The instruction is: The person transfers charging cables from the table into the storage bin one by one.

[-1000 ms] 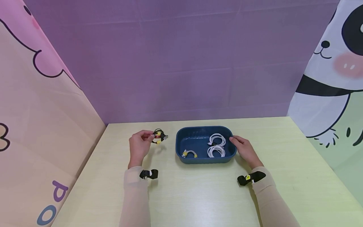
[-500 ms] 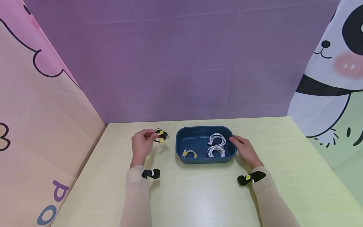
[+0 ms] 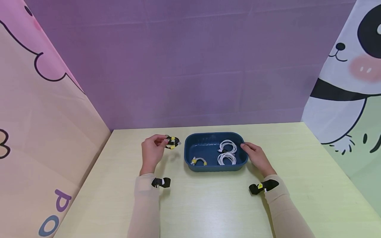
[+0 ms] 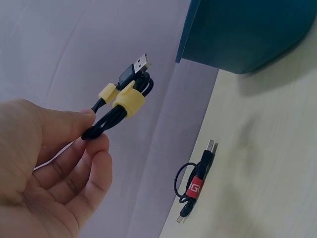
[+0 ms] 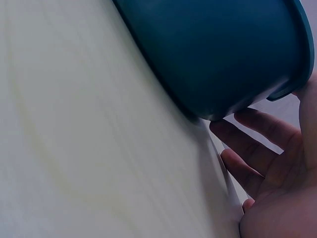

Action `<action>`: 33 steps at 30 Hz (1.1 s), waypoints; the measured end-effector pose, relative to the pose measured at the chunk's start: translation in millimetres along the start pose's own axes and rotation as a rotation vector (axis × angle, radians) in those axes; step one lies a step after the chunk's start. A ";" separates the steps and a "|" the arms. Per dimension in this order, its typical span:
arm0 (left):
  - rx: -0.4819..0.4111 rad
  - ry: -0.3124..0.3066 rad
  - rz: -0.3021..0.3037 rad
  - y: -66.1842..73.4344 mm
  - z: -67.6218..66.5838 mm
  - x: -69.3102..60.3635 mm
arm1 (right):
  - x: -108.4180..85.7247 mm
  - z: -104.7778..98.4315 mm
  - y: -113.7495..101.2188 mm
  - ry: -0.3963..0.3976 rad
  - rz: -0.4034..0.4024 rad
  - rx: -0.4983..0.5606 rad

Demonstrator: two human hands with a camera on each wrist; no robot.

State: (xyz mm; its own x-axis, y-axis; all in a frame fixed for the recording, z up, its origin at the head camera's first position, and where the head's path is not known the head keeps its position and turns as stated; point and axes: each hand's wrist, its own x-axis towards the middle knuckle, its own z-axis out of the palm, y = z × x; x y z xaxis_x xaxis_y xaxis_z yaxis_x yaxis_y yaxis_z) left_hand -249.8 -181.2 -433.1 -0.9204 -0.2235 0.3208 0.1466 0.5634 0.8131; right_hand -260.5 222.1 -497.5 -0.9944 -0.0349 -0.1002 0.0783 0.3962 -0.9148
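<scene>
A purple cloth (image 3: 190,72) hangs behind a pale desk (image 3: 205,205), where a dark blue bin (image 3: 215,168) sits upright. The right hand (image 3: 257,156) holds the bin's end wall, thumb at the rim and fingertips against the outside; I'd keep that grip light but steady, enough to stop any slide without tipping. The left hand (image 3: 153,150), raised near the bin's other end, is closed in a narrow pinch. Inside the bin two coiled white cables (image 3: 227,141) lie near the right hand. Held between the left thumb and forefinger is a coiled black cable (image 4: 115,115), up in the air outside the bin. It seems best gripped by its loops, firmly but without crushing, with the plug kept well clear of the rim. A thin black cable (image 4: 204,161) with a red band lies on the desk, best not brushed; a short white-and-yellow cable (image 3: 194,160) rests in the bin. Smallest, a yellow strap (image 4: 130,101) binds the held coil; I'd avoid tugging it loose.
</scene>
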 end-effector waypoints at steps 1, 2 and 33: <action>0.001 0.001 0.004 -0.1 0.6 0.2 | 0.1 -0.3 0.0 0.001 0.004 0.001; 0.001 0.003 0.005 -0.1 1.2 0.3 | 0.2 -0.3 0.0 0.002 0.003 -0.003; 0.030 0.010 0.039 11.9 10.7 -3.8 | -0.1 -0.8 -0.9 -0.009 0.012 -0.016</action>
State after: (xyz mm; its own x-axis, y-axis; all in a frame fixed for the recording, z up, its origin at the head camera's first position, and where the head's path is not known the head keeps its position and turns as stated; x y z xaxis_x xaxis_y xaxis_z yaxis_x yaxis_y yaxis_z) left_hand -248.4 -165.2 -429.8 -0.9107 -0.2085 0.3565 0.1710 0.5953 0.7851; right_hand -260.5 222.5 -496.3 -0.9927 -0.0383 -0.1147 0.0889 0.4115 -0.9071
